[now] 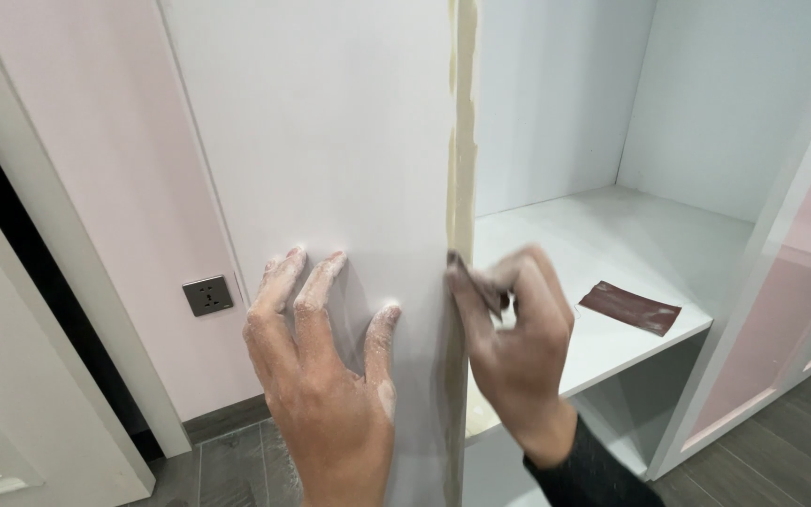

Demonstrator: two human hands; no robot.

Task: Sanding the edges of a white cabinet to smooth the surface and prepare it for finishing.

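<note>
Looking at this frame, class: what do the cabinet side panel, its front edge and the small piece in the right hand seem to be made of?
Cabinet side panel: likely laminated board, smooth matte white. Front edge: looks like a raw board core or filler, tan and uneven. Piece pinched in the right hand: probably sandpaper, dark brown, like the reddish-brown sheet on the shelf. The left hand is dusted white.

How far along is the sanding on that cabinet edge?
Partly done, it seems: the panel edge shows bare tan wood above. The right hand presses folded sandpaper against it midway; the left hand, dusty, braces the white panel. The stretch below looks left.
</note>
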